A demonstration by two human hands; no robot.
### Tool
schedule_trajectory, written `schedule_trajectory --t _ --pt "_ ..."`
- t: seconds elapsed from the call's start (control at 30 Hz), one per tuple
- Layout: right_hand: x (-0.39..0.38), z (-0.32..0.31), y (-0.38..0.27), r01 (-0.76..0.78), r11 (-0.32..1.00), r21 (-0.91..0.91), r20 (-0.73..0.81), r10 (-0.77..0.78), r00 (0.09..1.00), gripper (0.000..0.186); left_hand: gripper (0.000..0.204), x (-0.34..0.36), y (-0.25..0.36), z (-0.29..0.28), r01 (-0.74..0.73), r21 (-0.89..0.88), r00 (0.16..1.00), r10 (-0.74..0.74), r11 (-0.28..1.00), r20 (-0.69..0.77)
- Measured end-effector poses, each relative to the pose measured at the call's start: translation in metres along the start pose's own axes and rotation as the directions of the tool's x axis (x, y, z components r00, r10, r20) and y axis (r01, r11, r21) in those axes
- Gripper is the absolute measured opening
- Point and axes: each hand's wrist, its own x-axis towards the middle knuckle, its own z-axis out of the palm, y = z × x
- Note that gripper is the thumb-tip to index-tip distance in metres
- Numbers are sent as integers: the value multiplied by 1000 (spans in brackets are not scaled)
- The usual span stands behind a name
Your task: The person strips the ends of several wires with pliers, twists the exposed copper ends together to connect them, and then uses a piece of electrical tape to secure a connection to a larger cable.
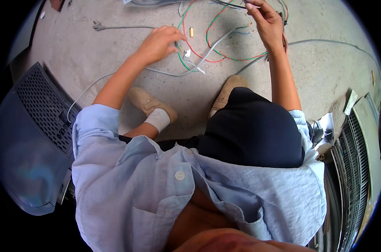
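Observation:
My right hand (pixel 266 20) is at the top of the view, its thumb and finger pinched on a thin black wire (pixel 229 4). My left hand (pixel 162 43) hovers over the floor with its fingers curved and apart, and nothing shows between them. Beside it lie red and green wires (pixel 207 38) in loose loops. A thick grey cable (pixel 212 47) with bared ends crosses them. White scraps (pixel 188 53) lie among the wires, next to my left fingertips. Just past them a small brass-coloured cylinder (pixel 191 32) stands or lies on the concrete; I cannot tell which.
A grey plug (pixel 99 26) on its cord lies at the far left. To my left is a dark casing with a perforated panel (pixel 44 101). Metal grilles (pixel 353 155) and a pale panel (pixel 370 126) stand at the right. Another grey cable (pixel 325 41) runs rightward. My shoes (pixel 153 105) are close to the wires.

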Motion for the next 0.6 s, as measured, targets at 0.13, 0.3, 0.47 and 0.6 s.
schedule_trajectory --t 0.13,0.3,0.47,0.6 --pt "-9 3 8 44 992 -116 71 -35 997 19 16 -4 9 14 10 27 999 -11 1000 33" --pt "-18 8 11 -28 997 -68 133 37 990 21 12 1 -5 17 13 50 995 -18 999 101" --pt "-23 15 9 -51 998 -31 145 55 988 21 16 11 8 10 270 -298 962 -267 915 53" --pt "-26 15 -2 -86 996 29 151 81 985 22 20 38 39 -19 269 -806 885 -465 528 -9"
